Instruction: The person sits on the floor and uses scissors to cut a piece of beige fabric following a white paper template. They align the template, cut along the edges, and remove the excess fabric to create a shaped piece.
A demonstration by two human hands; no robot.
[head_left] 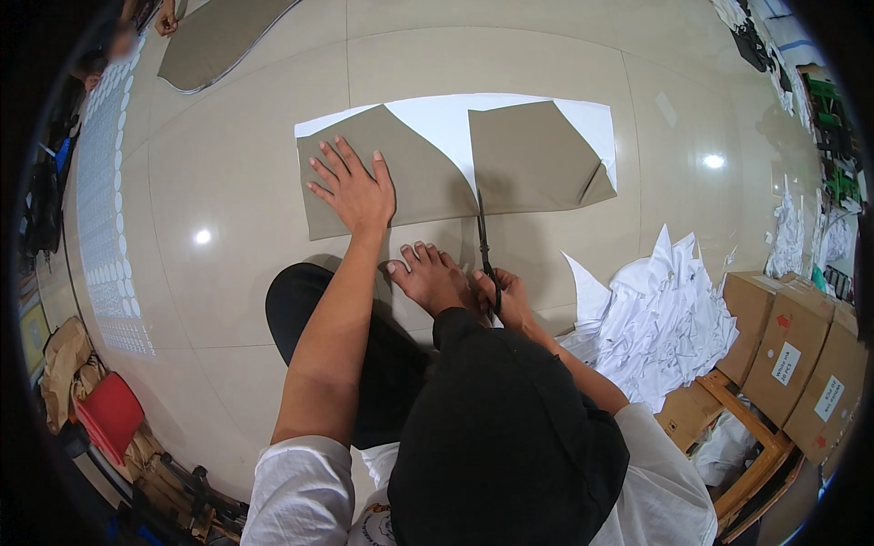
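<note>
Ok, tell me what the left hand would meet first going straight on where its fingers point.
Sliding over the brown piece it seems to rest on, the left hand would likely first meet the white strip along that piece's upper edge, though depth is unclear.

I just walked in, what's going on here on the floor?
The person's left hand lies flat on a brown fabric piece over a thin white sheet. The right hand holds long black scissors, their tips where this piece and a second brown fabric piece come close together. A heap of white scraps lies to the right.
</note>
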